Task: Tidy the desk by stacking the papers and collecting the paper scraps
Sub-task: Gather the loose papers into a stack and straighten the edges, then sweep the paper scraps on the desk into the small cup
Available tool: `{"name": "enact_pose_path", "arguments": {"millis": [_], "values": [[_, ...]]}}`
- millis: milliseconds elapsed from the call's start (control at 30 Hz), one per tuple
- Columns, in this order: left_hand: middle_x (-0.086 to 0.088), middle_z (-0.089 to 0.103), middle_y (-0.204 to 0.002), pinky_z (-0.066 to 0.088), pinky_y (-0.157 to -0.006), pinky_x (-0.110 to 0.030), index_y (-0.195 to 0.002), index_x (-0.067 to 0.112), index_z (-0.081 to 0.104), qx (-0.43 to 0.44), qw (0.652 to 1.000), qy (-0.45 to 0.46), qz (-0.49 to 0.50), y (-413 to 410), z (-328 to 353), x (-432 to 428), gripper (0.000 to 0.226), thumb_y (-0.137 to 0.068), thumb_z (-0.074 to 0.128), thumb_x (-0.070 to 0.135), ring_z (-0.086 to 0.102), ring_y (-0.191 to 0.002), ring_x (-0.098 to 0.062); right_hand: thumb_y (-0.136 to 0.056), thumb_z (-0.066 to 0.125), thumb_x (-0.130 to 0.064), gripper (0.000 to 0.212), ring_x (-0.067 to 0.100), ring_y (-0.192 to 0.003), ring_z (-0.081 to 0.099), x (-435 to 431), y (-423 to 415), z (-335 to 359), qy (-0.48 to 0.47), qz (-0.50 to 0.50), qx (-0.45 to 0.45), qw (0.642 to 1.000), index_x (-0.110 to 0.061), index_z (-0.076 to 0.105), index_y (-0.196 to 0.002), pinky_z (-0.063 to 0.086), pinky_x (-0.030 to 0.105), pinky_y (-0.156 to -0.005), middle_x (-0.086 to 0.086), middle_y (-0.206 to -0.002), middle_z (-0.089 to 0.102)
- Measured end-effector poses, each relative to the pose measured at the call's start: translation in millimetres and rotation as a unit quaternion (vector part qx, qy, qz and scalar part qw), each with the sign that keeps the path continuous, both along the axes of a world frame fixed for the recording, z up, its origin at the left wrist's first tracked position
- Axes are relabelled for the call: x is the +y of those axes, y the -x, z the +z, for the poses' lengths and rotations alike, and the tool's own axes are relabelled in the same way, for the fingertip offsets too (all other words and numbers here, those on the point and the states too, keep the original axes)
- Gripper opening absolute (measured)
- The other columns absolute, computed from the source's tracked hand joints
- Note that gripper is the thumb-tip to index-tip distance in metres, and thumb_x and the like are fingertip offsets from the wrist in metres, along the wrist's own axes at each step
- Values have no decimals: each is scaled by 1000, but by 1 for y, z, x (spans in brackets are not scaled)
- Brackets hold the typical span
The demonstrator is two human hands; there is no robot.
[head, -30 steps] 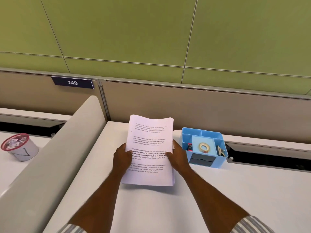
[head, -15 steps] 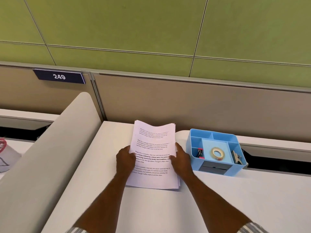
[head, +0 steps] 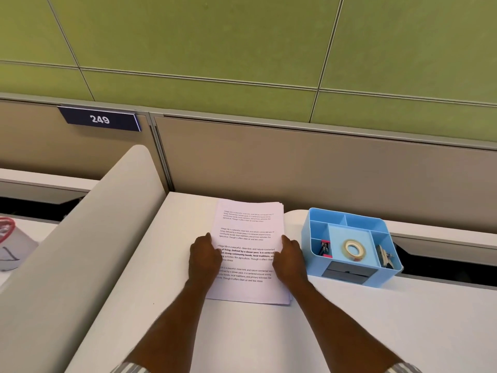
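A stack of printed white papers (head: 248, 230) lies flat on the white desk (head: 269, 340), close to the back partition. My left hand (head: 203, 258) grips the stack's left edge with its fingers curled over the sheets. On the opposite edge, my right hand (head: 290, 258) grips the stack the same way. The sheets sit roughly squared, with a few edges fanned at the bottom right corner. No paper scraps are in view.
A light blue desk organizer (head: 347, 215) stands right of the stack, holding a tape roll (head: 355, 249) and small clips. A rounded grey divider (head: 88, 251) borders the desk on the left. Beyond the divider, at the far left, is a red-rimmed cup (head: 10, 246).
The stack was held tilted above the desk a second ago. It has come down and forward and now lies flat on the desk, both hands still on its sides.
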State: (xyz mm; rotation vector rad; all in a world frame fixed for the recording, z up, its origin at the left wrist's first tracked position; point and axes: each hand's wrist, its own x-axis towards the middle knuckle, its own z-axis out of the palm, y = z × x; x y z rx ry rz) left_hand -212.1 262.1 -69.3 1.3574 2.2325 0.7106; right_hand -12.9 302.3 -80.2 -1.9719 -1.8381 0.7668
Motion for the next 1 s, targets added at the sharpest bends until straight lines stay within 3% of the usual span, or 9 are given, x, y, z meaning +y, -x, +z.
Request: {"name": "enact_pose_path", "arguments": {"millis": [267, 567, 633, 700, 833, 1000], "values": [[-13, 46, -147, 27, -113, -30, -145, 0, 40, -6, 1000, 17, -14, -2, 2, 1, 55, -94, 57, 12, 41, -138, -27, -97, 52, -19, 36, 23, -118, 55, -6, 5, 6, 8, 6, -11, 1000, -9, 46, -131, 47, 31, -99, 9, -133, 53], [-15, 61, -128, 39, -99, -32, -121, -2, 56, -8, 1000, 3, -6, -4, -1, 6, 32, -89, 55, 3, 54, -120, -31, -94, 56, -22, 36, 22, -117, 57, -2, 7, 4, 20, 6, -9, 1000, -11, 49, -127, 47, 30, -100, 7, -132, 57], [-15, 58, -130, 39, -100, -33, -123, -2, 54, -18, 1000, 6, -10, -5, 0, 7, 34, -90, 56, 7, 52, -122, -31, -95, 55, -24, 46, 24, -126, 51, -4, 10, 5, 24, 10, -18, 1000, -11, 42, -137, 44, 33, -104, 8, -141, 50], [-16, 52, -138, 36, -105, -34, -132, -2, 47, -11, 1000, 8, -24, -8, 2, 5, 42, -94, 54, 13, 46, -129, -30, -97, 49, -29, 58, 30, -140, 34, -10, 13, 5, 23, 33, -66, 997, -11, 27, -147, 35, 37, -112, 11, -155, 30], [-15, 18, -161, 12, -119, -28, -153, 1, 17, 78, 993, 30, -88, -17, 4, -10, 59, -103, 40, 23, 16, -150, -25, -103, 29, -40, 64, 28, -151, -2, -34, 19, 0, 3, 119, -148, 982, -15, 1, -154, 9, 38, -121, 8, -163, -7], [-14, 10, -163, 3, -121, -26, -154, 2, 11, 182, 971, 9, -157, -40, 7, -49, 57, -105, 28, 26, 8, -152, -23, -103, 24, -44, 64, 23, -151, -3, -73, 8, -4, -39, 197, -165, 966, -16, -3, -154, -6, 33, -117, 4, -163, -7]]}}
